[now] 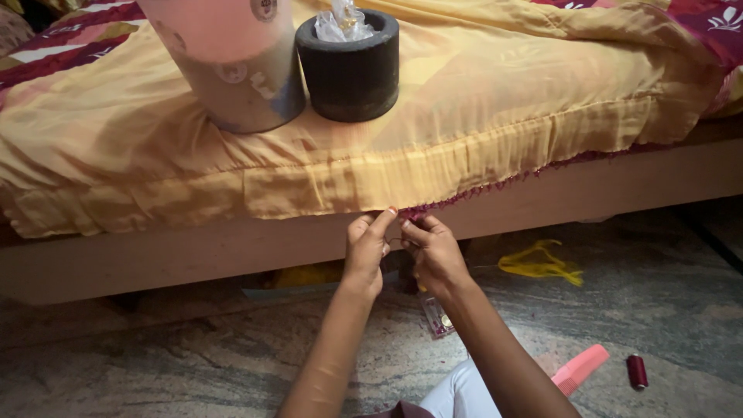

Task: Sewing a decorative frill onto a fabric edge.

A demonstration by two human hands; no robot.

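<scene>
Big tub: a pinkish cylinder [232,62] sits on the yellow cloth [480,101], touching the black ring next to it.
Black ring: a chunky dark round holder [350,73] with crinkly clear plastic [340,22] stuffed in the top, pinning the fabric to the bed.
Cloth edge: the yellow hem [325,186] hangs over the wooden bed frame [155,255]; a maroon beaded fringe [495,184] runs along it from the hands off to the right.
Left hand: the left hand [365,249] pinches the hem right where the fringe starts, thumb and forefinger closed on the fabric.
Right hand: the right hand [433,254] is just beside it, fingertips pinched shut on something thin, maybe a needle or thread, honestly too small to tell.
Floor stuff: a little clear box [437,317] below the wrists, a yellow thread tangle [542,263], a pink thing [580,368], 1 maroon spool [636,371].
Risk: my guess, tugging the hem hard could drag the cloth and tip those 2 weights, or the spool rolls off.
</scene>
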